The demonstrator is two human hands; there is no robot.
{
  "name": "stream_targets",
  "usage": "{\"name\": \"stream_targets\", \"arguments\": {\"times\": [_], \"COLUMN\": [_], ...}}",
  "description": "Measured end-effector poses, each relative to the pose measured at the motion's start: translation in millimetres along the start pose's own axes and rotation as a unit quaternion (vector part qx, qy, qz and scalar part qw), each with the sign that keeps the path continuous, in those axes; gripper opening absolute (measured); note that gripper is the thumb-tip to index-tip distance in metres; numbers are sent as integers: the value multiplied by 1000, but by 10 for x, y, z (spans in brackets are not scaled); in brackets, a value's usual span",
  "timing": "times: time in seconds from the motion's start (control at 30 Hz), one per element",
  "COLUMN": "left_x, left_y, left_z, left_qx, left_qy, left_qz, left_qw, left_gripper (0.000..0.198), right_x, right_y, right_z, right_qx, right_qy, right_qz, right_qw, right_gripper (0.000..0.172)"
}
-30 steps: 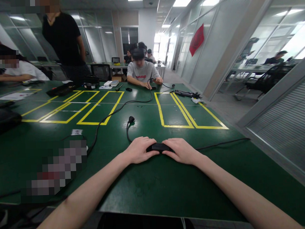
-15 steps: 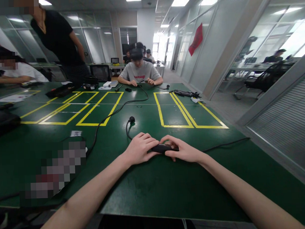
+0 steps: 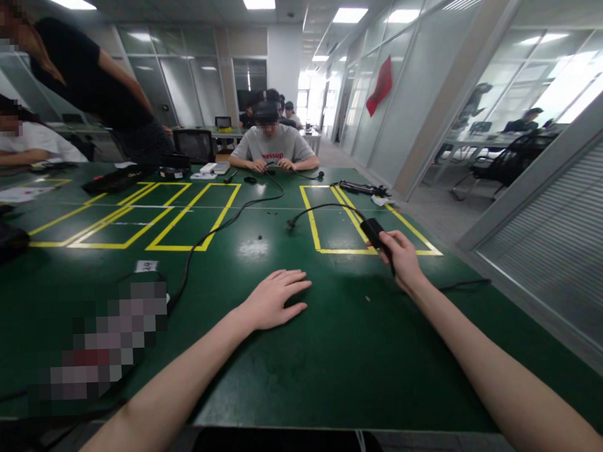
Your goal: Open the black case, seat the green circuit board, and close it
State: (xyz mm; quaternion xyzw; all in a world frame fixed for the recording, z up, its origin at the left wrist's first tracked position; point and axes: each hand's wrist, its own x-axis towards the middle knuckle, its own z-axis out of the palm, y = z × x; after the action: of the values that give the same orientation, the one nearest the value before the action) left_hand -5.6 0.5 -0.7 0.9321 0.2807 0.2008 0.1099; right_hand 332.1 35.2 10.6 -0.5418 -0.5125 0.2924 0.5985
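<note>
My right hand [image 3: 401, 257] is closed around the near end of a black power adapter [image 3: 371, 231], raised above the table. From its far end a short cord [image 3: 330, 206] arches leftward to a dark plug [image 3: 290, 224], which hangs or rests over the table; I cannot tell which. Another cable [image 3: 464, 285] trails off to the right behind my right wrist. Palm down on the green table [image 3: 307, 377], my left hand [image 3: 274, 299] lies with its fingers stretched out and nothing in them.
Yellow tape outlines [image 3: 317, 219] mark the table. A pixelated object [image 3: 108, 345] and a long black cable [image 3: 184, 276] lie on the left. At the far right are a folded black stand [image 3: 362, 187] and a white scrap [image 3: 381, 201]. Across the table sits a person [image 3: 273, 144].
My right hand has lifted the power adapter and carried it right and forward, its plug swinging along. My left hand has let go of it and lies flat.
</note>
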Motion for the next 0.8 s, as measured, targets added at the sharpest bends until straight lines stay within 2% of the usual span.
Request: {"name": "stream_targets", "arguments": {"times": [0.07, 0.13, 0.2, 0.33, 0.4, 0.5, 0.63, 0.8], "left_x": [-5, -3, 0, 3, 0, -4, -6, -5], "left_y": [6, 17, 27, 29, 23, 14, 8, 1], "left_z": [28, 39, 36, 26, 29, 38, 49, 60], "left_qx": [-9, -14, -15, -17, -22, -26, -28, -33], "left_qy": [-13, -12, -14, -19, -17, -18, -17, -20], "left_qz": [-9, -14, -18, -26, -26, -26, -27, -32], "left_qw": [1000, 1000, 1000, 999, 999, 999, 999, 999], "left_gripper": [35, 32, 32, 32, 32, 32, 32, 33], "right_x": [98, 146, 153, 136, 140, 156, 167, 208], "right_y": [70, 137, 196, 274, 290, 302, 338, 397], "right_z": [-143, -270, -366, -442, -451, -477, -533, -592], "right_qx": [-19, -90, -214, -449, -501, -542, -555, -496], "right_qy": [108, 163, 172, 142, 137, 146, 121, 121], "right_qz": [-33, -68, -76, 9, 40, 61, 69, 38], "right_qw": [993, 980, 959, 882, 854, 826, 820, 859], "right_gripper": [52, 51, 47, 35, 36, 40, 39, 39]}}
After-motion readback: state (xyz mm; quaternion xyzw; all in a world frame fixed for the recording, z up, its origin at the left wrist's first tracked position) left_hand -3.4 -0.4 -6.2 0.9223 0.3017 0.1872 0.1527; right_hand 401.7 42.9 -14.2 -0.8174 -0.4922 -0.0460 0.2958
